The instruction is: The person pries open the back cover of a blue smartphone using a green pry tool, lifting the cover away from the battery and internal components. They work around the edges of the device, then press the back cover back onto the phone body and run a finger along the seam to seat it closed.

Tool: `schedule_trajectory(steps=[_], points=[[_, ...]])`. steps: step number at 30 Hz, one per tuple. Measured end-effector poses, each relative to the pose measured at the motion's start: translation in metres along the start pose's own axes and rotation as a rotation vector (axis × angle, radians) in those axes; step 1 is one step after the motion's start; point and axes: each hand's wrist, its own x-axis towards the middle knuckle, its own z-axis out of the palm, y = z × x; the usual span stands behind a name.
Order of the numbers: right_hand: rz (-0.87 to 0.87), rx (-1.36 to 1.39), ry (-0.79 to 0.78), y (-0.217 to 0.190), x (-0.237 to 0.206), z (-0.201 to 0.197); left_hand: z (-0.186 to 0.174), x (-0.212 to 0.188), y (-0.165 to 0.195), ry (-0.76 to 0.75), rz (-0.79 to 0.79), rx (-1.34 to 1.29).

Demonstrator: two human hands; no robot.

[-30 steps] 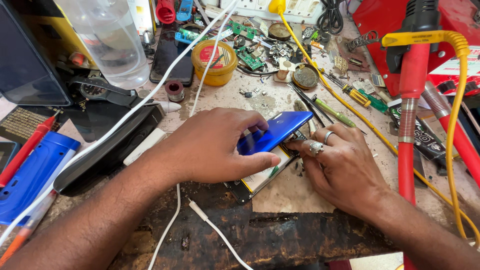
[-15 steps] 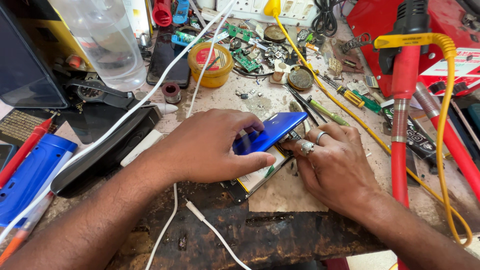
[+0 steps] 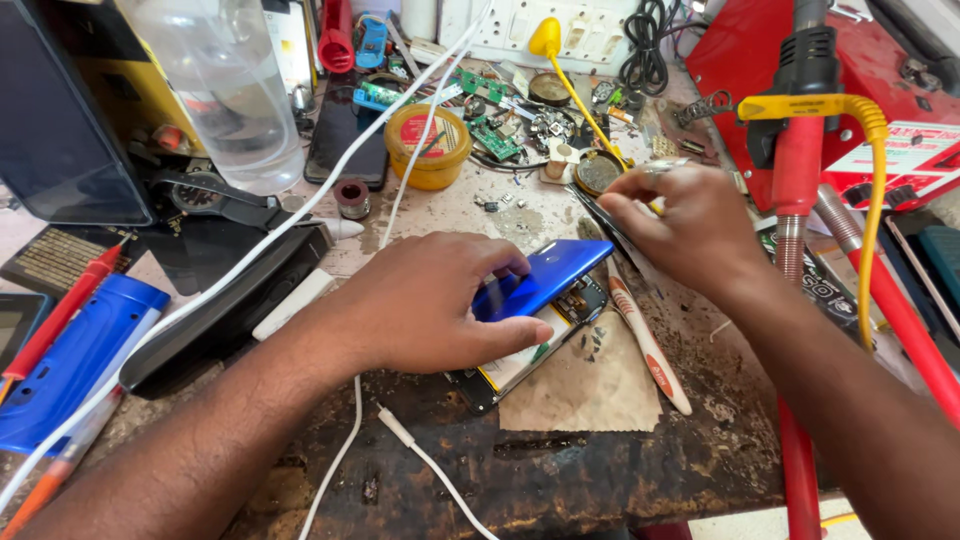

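- Phone [image 3: 540,320], opened up, lies near the middle of the worn wooden bench [image 3: 560,470], partly on a scrap of brown paper [image 3: 590,385] that seems there to catch small bits.
- Its blue back cover [image 3: 545,277] is lifted at an angle off the dark body, showing a pale panel and a dark frame underneath.
- Left hand [image 3: 430,310] presses flat over the phone, fingers curled on the cover's edge, apparently to pin it down and hold the cover up.
- Right hand [image 3: 690,225] hovers just beyond the phone, fingers pinched narrow on thin dark tweezers [image 3: 610,225], tips angled toward the phone's far end.
- White-and-red pen-like tool [image 3: 645,340] rests just beside the phone.
- Farther out: yellow round tin [image 3: 428,147], green circuit-board scraps [image 3: 495,135], white cable [image 3: 400,440], clear plastic bottle [image 3: 225,90].
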Motion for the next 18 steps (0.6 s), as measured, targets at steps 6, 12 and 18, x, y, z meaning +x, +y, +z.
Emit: schedule_trajectory(steps=[6, 12, 18], points=[[0.058, -0.114, -0.123, 0.008, 0.007, 0.011, 0.002, 0.001, -0.001, -0.009, -0.024, -0.024], [0.013, -0.203, -0.112, 0.014, 0.000, 0.006, 0.002, 0.002, -0.006, -0.024, -0.032, -0.045], [-0.113, -0.134, -0.054, -0.001, 0.016, 0.029, 0.001, 0.002, -0.006, -0.011, -0.004, -0.031]])
